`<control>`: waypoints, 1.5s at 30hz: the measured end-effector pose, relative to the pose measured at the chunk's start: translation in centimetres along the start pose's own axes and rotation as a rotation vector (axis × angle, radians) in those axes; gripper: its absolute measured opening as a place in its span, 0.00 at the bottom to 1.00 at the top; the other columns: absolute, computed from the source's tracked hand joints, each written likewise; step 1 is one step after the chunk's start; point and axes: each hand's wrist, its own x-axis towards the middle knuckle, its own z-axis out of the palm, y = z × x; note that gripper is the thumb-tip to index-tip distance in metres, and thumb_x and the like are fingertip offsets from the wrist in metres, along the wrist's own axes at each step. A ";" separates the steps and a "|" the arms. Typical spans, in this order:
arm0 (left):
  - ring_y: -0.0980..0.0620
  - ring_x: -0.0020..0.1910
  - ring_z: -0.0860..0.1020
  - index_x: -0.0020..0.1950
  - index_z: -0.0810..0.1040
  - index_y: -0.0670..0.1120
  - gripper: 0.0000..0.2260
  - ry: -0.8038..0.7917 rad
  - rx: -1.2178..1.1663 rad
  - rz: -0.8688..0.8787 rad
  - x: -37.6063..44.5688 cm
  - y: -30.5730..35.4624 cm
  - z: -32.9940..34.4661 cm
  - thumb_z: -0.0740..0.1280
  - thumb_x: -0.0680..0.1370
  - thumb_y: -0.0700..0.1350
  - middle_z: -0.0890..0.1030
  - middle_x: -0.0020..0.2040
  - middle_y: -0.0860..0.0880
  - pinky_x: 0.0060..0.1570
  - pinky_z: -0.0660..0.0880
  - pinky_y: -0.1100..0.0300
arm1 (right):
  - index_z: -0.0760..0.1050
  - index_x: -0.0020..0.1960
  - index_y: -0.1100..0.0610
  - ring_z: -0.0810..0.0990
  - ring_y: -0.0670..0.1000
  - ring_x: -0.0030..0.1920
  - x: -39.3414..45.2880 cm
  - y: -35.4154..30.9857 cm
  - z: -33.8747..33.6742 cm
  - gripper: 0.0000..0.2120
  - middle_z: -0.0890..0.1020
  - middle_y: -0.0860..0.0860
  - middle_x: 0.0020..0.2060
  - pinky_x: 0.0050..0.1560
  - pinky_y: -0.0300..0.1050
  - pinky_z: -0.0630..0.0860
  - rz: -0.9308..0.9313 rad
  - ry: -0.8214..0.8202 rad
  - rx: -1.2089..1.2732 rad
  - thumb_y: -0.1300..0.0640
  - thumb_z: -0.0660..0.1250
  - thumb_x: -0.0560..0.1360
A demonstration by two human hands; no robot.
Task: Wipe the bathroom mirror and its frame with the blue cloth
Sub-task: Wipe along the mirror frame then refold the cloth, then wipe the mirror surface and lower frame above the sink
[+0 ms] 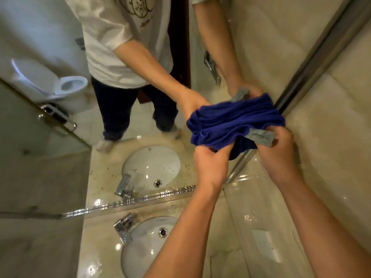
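Mirror [140, 117] glass is filling the far left and centre of the scene, and it is reflecting a toilet [60, 85] at far left, my white shirt, my dark trousers and the counter below. Its ornate silver frame [128, 201] is running along the lower edge, rising toward the right, and a second silver strip is running up the right edge toward the far corner. On the near side of the lower frame, a chrome faucet [124, 227] is standing at the left rim of the white sink [144, 247], which is sitting in the beige stone counter [96, 247].

Moving right, my left hand [210, 165] is closing its fingers on the near lower edge of the blue cloth [234, 121]. The cloth is bunching into folds and is pressing against the mirror at its right side, just where the right frame strip meets the glass. Farther right, my right hand [279, 149] is pinching the grey label of the cloth between thumb and fingers, with the rest of the fingers curling into the fabric. Beige wall tile is filling the right side.
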 end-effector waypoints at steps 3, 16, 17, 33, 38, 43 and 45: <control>0.59 0.49 0.83 0.44 0.84 0.54 0.04 -0.025 -0.020 -0.048 -0.1 0.5 0.0 0.77 0.72 0.46 0.86 0.45 0.55 0.52 0.80 0.60 | 0.76 0.48 0.60 0.75 0.29 0.31 -0.4 -0.3 0.7 0.03 0.77 0.44 0.37 0.33 0.22 0.67 -0.006 0.026 0.109 0.64 0.70 0.75; 0.59 0.42 0.80 0.43 0.85 0.45 0.02 0.072 -0.211 -0.180 0.4 -1.2 -2.9 0.74 0.75 0.40 0.84 0.39 0.53 0.45 0.78 0.64 | 0.71 0.47 0.51 0.78 0.39 0.35 -1.6 0.0 6.1 0.11 0.77 0.48 0.41 0.38 0.32 0.74 0.252 0.193 0.683 0.67 0.62 0.78; 0.58 0.43 0.80 0.44 0.85 0.43 0.01 0.095 -0.213 -0.174 0.5 -1.4 -4.0 0.74 0.75 0.40 0.85 0.39 0.52 0.45 0.78 0.63 | 0.71 0.47 0.52 0.78 0.40 0.36 -1.9 -0.1 7.0 0.11 0.77 0.48 0.41 0.38 0.33 0.75 0.256 0.180 0.660 0.67 0.62 0.78; 0.47 0.49 0.85 0.49 0.83 0.40 0.10 0.336 -0.132 -0.118 -0.5 0.7 -31.7 0.74 0.74 0.46 0.86 0.45 0.44 0.53 0.81 0.47 | 0.75 0.42 0.52 0.78 0.40 0.37 -16.8 -8.7 29.3 0.11 0.79 0.44 0.35 0.40 0.37 0.74 0.168 -0.033 0.574 0.68 0.66 0.75; 0.54 0.42 0.84 0.51 0.82 0.38 0.09 0.336 -0.172 -0.087 -0.6 1.9 -39.7 0.73 0.76 0.43 0.86 0.42 0.46 0.43 0.79 0.60 | 0.78 0.46 0.54 0.80 0.47 0.44 -20.8 -10.9 35.9 0.07 0.82 0.49 0.42 0.44 0.43 0.77 0.181 -0.065 0.565 0.66 0.68 0.75; 0.56 0.39 0.83 0.45 0.82 0.43 0.01 0.425 -0.193 -0.086 -0.6 2.7 -47.3 0.73 0.75 0.40 0.85 0.38 0.49 0.41 0.77 0.62 | 0.78 0.49 0.56 0.82 0.43 0.43 -24.7 -13.3 42.3 0.06 0.83 0.45 0.41 0.43 0.39 0.77 0.219 -0.089 0.561 0.63 0.71 0.74; 0.54 0.43 0.84 0.46 0.83 0.44 0.02 0.460 -0.191 -0.082 -0.5 2.9 -50.3 0.73 0.75 0.40 0.86 0.40 0.49 0.44 0.78 0.60 | 0.78 0.47 0.53 0.82 0.42 0.43 -26.2 -14.2 44.7 0.06 0.83 0.43 0.39 0.43 0.37 0.77 0.224 -0.115 0.569 0.62 0.71 0.74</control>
